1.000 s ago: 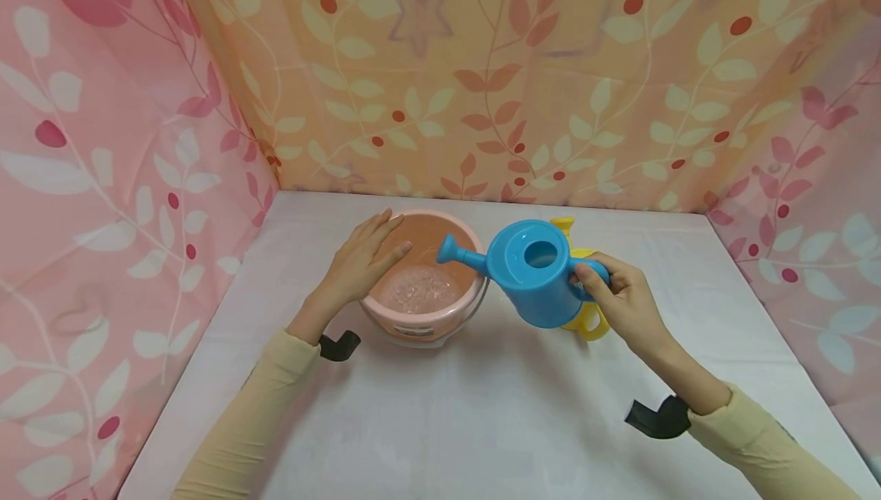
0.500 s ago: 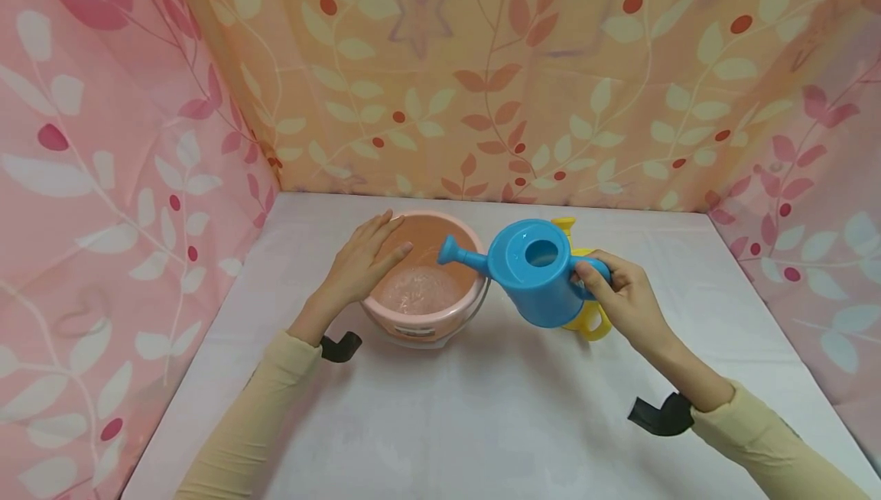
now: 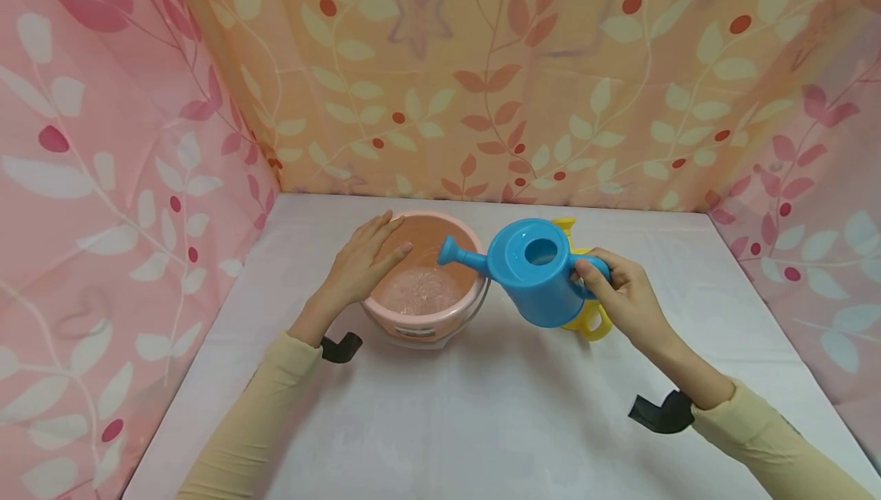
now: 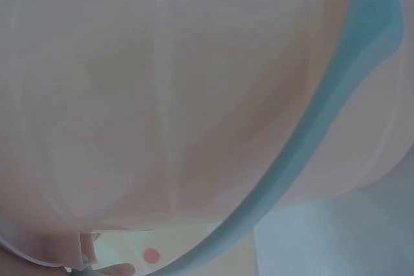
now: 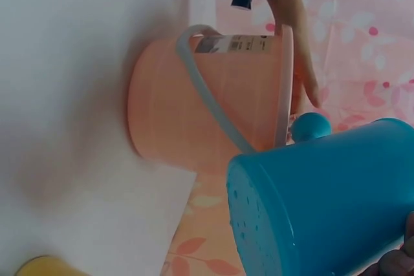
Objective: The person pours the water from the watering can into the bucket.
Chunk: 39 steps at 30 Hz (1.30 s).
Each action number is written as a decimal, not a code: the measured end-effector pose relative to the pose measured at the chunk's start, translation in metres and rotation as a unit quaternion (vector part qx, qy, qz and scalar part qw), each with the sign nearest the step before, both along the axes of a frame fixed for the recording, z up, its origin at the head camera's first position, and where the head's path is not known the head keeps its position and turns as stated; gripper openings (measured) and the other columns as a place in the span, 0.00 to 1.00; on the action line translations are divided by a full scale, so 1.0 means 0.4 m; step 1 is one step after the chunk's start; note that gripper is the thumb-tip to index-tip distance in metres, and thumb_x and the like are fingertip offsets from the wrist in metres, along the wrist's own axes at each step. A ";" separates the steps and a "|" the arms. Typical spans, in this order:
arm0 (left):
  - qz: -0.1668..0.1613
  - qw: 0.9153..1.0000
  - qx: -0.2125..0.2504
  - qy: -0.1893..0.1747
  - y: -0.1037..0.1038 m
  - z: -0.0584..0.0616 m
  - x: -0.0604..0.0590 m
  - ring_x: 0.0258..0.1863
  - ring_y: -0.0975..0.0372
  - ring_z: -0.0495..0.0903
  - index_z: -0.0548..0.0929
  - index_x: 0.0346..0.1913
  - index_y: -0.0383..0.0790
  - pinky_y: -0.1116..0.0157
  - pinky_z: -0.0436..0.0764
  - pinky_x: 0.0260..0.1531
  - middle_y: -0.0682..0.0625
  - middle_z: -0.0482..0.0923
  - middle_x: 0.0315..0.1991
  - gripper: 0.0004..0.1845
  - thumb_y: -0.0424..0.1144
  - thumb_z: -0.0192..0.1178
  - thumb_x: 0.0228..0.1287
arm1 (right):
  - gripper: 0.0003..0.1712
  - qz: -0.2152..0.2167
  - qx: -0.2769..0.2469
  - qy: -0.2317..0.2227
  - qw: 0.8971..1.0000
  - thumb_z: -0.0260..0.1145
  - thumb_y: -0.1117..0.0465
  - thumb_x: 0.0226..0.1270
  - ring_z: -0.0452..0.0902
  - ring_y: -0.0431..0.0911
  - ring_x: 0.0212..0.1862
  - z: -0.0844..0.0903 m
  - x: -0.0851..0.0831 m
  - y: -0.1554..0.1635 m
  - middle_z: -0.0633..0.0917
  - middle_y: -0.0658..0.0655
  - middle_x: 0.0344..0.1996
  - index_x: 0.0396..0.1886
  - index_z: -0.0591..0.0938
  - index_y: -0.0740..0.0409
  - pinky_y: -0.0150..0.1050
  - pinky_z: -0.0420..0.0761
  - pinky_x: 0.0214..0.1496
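Observation:
My right hand grips the handle of a blue toy watering can, held up off the table. Its spout reaches over the right rim of a pink bucket. Rippled clear water lies in the bottom of the bucket. My left hand rests on the bucket's left rim, fingers extended and thumb over the opening. In the right wrist view, droplets dot the can's base. The left wrist view is filled by the bucket's wall and its pale bail handle.
Partly hidden behind the blue can stands a yellow object with a handle and a spout-like end, perhaps another watering can. A white cloth covers the table. Patterned curtains enclose its back and sides. Dark curved pieces sit at both wrists.
Ripples on the bucket's water look weaker than a second ago. Both hands, the watering can and the bucket stay almost where they were.

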<state>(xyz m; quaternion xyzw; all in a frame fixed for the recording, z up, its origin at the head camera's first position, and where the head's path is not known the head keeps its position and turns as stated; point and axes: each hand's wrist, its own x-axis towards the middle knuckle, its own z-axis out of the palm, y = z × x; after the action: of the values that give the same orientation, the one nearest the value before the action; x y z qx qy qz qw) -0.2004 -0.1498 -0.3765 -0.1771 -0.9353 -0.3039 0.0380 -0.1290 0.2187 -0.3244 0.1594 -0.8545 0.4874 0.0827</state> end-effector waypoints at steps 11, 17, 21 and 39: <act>0.000 1.000 0.005 0.004 -0.001 -0.003 -0.002 0.72 0.52 0.46 0.57 0.71 0.57 0.38 0.55 0.62 0.54 0.48 0.73 0.36 0.68 0.38 0.64 | 0.09 0.007 0.002 0.013 1.000 0.53 0.64 0.70 0.72 0.43 0.32 -0.001 -0.011 0.005 0.74 0.56 0.22 0.33 0.77 0.65 0.27 0.76 0.41; 0.000 1.000 0.004 0.004 0.000 -0.003 -0.002 0.72 0.51 0.46 0.56 0.71 0.57 0.37 0.54 0.62 0.53 0.48 0.73 0.36 0.68 0.39 0.64 | 0.09 0.017 0.036 0.014 0.999 0.53 0.63 0.71 0.74 0.47 0.32 0.008 -0.016 0.009 0.77 0.59 0.25 0.35 0.77 0.63 0.28 0.78 0.38; 0.001 1.000 0.006 0.004 -0.001 -0.002 -0.001 0.72 0.52 0.46 0.56 0.71 0.57 0.37 0.54 0.62 0.52 0.48 0.73 0.36 0.68 0.39 0.64 | 0.09 0.026 0.038 0.006 0.999 0.52 0.63 0.72 0.71 0.48 0.27 0.016 -0.020 0.009 0.74 0.60 0.22 0.34 0.76 0.63 0.33 0.75 0.30; 0.000 1.000 0.005 -0.002 -0.002 0.001 0.001 0.72 0.52 0.46 0.56 0.71 0.57 0.38 0.53 0.63 0.53 0.47 0.73 0.36 0.68 0.39 0.64 | 0.12 0.054 0.058 -0.042 0.996 0.51 0.58 0.73 0.69 0.49 0.23 0.048 -0.041 0.010 0.70 0.56 0.17 0.34 0.73 0.62 0.34 0.71 0.25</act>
<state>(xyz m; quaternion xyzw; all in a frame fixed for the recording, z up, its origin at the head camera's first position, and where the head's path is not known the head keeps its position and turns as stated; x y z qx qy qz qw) -0.2001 -0.1504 -0.3761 -0.1759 -0.9338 -0.3092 0.0373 -0.1452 0.2228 -0.3052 0.1890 -0.8742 0.4471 0.0109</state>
